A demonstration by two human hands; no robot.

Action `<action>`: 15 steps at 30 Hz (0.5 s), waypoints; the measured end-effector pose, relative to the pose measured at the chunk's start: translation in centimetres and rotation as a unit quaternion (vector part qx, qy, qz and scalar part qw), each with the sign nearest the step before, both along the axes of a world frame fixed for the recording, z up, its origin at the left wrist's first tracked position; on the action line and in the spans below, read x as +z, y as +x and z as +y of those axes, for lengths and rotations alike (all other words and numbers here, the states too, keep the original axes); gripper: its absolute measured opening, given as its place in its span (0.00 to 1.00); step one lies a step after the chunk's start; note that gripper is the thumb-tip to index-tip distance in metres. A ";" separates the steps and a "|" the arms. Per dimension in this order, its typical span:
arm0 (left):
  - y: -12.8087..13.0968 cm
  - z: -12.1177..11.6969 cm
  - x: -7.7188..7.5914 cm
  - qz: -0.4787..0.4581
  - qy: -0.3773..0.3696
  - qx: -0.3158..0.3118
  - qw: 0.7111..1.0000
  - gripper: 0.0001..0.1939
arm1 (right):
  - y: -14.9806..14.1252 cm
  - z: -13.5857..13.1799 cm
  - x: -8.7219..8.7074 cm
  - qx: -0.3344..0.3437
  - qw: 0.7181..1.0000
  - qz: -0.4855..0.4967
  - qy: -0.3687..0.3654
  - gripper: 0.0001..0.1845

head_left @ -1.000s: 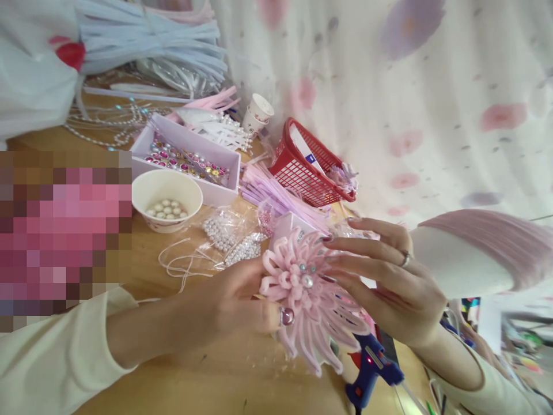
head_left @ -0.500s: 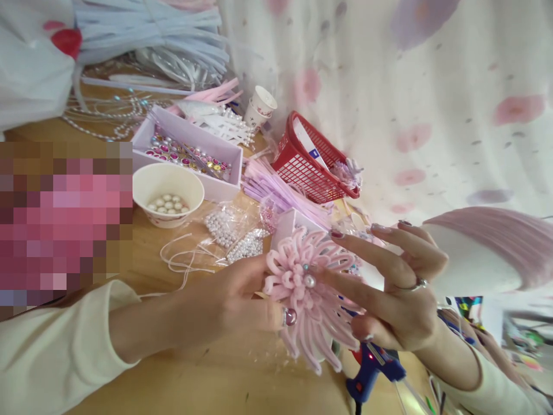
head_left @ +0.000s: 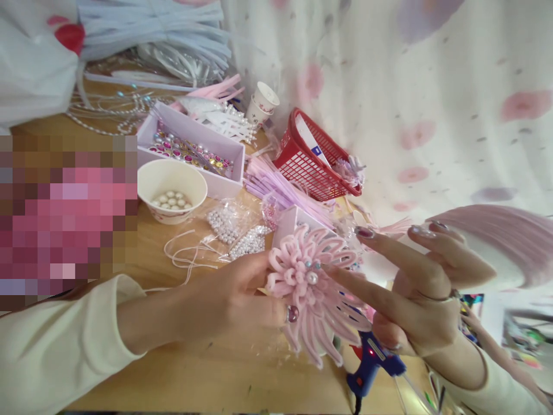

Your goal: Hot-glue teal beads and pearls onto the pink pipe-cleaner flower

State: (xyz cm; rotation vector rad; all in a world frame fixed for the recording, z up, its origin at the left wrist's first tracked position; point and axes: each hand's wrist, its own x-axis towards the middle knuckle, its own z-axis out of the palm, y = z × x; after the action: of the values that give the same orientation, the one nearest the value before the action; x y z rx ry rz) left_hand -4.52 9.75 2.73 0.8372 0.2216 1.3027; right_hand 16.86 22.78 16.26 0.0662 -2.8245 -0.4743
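Pink flower [head_left: 316, 297] is fuzzy and many-looped around a pearly bead [head_left: 311, 278].

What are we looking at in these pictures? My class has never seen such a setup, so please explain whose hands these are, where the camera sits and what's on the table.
There is no machine: a person works with two bare hands. One camera, worn on that person's head, takes every picture, looking forward and down. The left hand holds a pink fuzzy-stem flower with a pearl bead at its centre. The right hand has its index finger at the flower, seemingly touching it. On the wooden table are a paper cup of pearly beads, a lilac box of gems, lilac fuzzy stems, a red basket and a blue glue gun.
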 end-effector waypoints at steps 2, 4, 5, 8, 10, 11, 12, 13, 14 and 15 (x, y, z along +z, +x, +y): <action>0.1 -0.1 0.0 -0.011 -0.004 -0.018 1.000 0.14 | 0.0 -0.1 -0.2 0.024 0.998 0.011 0.053 0.27; 0.1 -0.1 0.2 -0.007 0.002 -0.022 1.000 0.17 | 0.0 -0.1 -0.6 0.012 0.998 0.012 0.059 0.27; 0.0 -0.1 0.2 0.002 0.005 -0.019 1.000 0.18 | 0.1 -0.1 -0.8 0.004 0.998 0.010 0.064 0.27; -0.2 -0.1 0.4 0.026 0.007 -0.016 1.000 0.18 | 0.5 -0.2 -1.1 0.001 0.997 0.006 0.080 0.27; -0.2 -0.1 0.4 0.029 0.006 -0.021 0.999 0.19 | 0.7 -0.4 -1.0 -0.012 0.996 -0.007 0.087 0.25; -0.2 -0.1 0.5 0.027 0.004 -0.022 0.999 0.19 | 0.8 -0.5 -0.9 -0.020 0.996 -0.012 0.091 0.25; -0.3 -0.1 0.5 0.025 0.002 -0.022 0.999 0.19 | 0.9 -0.6 -0.9 -0.027 0.995 -0.015 0.094 0.25; -0.3 -0.1 0.6 0.024 -0.002 -0.024 0.999 0.18 | 0.9 -0.7 -0.8 -0.033 0.995 -0.015 0.097 0.25; -0.3 -0.1 0.7 0.022 -0.005 -0.025 0.999 0.18 | 0.8 -0.7 -0.7 -0.032 0.994 -0.014 0.100 0.25; -0.3 -0.2 0.9 0.021 -0.007 -0.024 0.999 0.18 | 0.6 -0.8 -0.6 -0.033 0.994 -0.017 0.100 0.25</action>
State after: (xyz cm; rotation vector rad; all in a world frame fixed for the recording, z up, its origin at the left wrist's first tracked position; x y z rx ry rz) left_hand -4.80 9.59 3.59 0.8540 0.2422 1.2378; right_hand 17.50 22.02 15.64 0.0217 -2.8097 -0.7758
